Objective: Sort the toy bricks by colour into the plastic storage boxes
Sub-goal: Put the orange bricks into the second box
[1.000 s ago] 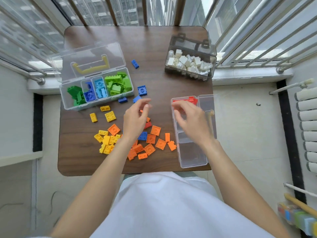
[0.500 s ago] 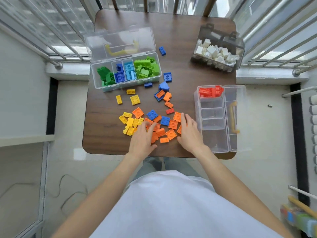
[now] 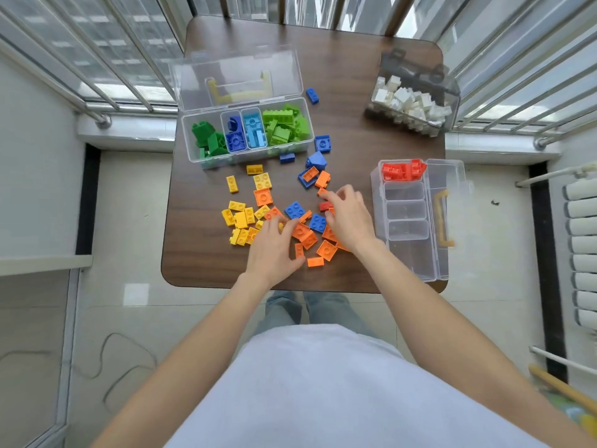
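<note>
Your left hand (image 3: 274,250) rests over the near edge of the orange bricks (image 3: 310,236) on the bench (image 3: 200,253), fingers curled down onto them; whether it grips one cannot be told from this view. Your right hand (image 3: 347,215) reaches into the same pile, fingertips bent over a red brick (image 3: 325,206), apparently about to pinch it. The step in hand is picking loose bricks from the mixed pile. Yellow bricks (image 3: 240,218) lie just left of the pile, blue bricks (image 3: 315,176) beyond it. To your right, the open storage box (image 3: 405,253) holds red bricks (image 3: 402,171) in its far compartment; the others look unfilled. Next, lift the red brick clear and carry it there. Farther off stand the green-and-blue box (image 3: 193,137) and the white-brick box (image 3: 452,95).
</note>
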A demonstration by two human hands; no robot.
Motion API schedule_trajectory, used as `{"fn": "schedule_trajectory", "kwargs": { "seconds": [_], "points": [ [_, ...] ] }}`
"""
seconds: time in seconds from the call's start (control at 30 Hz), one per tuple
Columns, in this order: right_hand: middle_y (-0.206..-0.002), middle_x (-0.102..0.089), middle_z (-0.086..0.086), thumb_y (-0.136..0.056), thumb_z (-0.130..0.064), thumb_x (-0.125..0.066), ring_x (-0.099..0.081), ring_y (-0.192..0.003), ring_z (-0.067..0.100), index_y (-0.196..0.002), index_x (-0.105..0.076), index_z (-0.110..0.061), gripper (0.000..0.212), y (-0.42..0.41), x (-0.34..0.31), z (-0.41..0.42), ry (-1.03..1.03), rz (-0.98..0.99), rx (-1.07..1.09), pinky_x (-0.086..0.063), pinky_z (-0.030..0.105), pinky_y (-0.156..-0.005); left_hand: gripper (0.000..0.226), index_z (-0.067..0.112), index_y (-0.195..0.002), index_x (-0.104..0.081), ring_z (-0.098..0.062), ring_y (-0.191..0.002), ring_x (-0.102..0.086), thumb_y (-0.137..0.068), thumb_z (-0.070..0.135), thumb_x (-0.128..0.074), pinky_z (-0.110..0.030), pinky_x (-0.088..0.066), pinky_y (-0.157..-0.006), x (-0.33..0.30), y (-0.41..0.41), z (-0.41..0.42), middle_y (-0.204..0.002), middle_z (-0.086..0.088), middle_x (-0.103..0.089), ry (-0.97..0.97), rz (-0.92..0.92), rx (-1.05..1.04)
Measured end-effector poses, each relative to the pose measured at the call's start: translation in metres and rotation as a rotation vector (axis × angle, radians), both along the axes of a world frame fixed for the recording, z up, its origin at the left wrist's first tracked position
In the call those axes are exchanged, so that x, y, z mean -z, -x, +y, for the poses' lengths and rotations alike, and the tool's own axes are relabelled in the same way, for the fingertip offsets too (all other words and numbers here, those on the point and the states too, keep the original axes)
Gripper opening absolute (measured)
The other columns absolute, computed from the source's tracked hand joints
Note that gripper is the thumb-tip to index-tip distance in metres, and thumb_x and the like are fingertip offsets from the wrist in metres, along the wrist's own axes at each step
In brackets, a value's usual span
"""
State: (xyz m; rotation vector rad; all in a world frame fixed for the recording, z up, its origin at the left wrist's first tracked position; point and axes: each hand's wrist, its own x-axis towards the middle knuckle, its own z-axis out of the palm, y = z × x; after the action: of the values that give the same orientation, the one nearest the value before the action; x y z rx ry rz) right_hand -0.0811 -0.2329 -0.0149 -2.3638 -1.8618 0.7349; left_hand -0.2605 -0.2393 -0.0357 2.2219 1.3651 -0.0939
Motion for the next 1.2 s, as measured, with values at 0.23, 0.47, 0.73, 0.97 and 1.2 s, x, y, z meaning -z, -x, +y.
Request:
{"fn": "schedule_trajectory", "kwargs": {
  "seconds": [0.23,0.47,0.73,0.97,1.2],
  "points": [
    [-0.118,-0.045,0.011,-0.086,-0.003,-0.061,-0.050,-0.103,0.025,-0.125,-0.051,-0.015,0.041,0.004,0.010,0.012,0.096,-0.038,-0.023,-0.046,0.032,-0.077,0.087,0.024,-0.146,-0.026,-0.022,-0.127,-0.035,-0.076,0.053,-0.069,-0.029,-0.042,-0.094,0.004,-0.018,-0.004,-0.141,-0.007,-0.036,0.014,0.086,0.010],
    [-0.118,-0.055,0.011,-0.093,-0.014,-0.055,-0.053,-0.107,0.026,-0.126,-0.054,-0.014,0.032,-0.001,0.017,0.012,0.060,-0.133,-0.080,-0.044,0.035,-0.088,0.080,0.024,-0.149,-0.020,-0.021,-0.129,-0.033,-0.084,0.036,-0.066,-0.027,-0.049,-0.087,0.003,-0.020,0.012,-0.142,-0.005,-0.034,0.050,0.087,0.020],
    [-0.098,-0.063,-0.003,-0.091,-0.024,-0.060,-0.056,-0.090,0.011,-0.101,-0.064,-0.016,0.014,-0.033,-0.026,-0.001,-0.307,0.186,0.323,-0.047,0.025,-0.078,0.070,0.022,-0.147,-0.025,-0.021,-0.123,-0.038,-0.088,0.020,-0.062,-0.029,-0.050,-0.081,0.002,-0.024,0.018,-0.136,-0.004,-0.042,0.076,0.062,0.007],
    [-0.103,-0.064,0.007,-0.089,-0.026,-0.060,-0.059,-0.094,0.023,-0.105,-0.065,-0.013,0.021,-0.110,-0.031,-0.001,-0.297,0.029,0.632,-0.042,0.030,-0.077,0.062,0.021,-0.144,-0.031,-0.021,-0.123,-0.043,-0.088,0.016,-0.059,-0.029,-0.049,-0.088,0.002,-0.041,0.021,-0.138,-0.005,-0.042,0.125,0.015,-0.019],
    [-0.107,-0.064,0.007,-0.091,-0.030,-0.060,-0.055,-0.103,0.023,-0.108,-0.063,-0.013,0.025,-0.118,-0.021,0.016,-0.209,-0.037,0.579,-0.041,0.031,-0.080,0.059,0.022,-0.143,-0.033,-0.019,-0.122,-0.044,-0.089,0.024,-0.058,-0.028,-0.047,-0.087,0.000,-0.043,0.029,-0.139,-0.004,-0.041,0.165,0.045,-0.051]
  ]
}}
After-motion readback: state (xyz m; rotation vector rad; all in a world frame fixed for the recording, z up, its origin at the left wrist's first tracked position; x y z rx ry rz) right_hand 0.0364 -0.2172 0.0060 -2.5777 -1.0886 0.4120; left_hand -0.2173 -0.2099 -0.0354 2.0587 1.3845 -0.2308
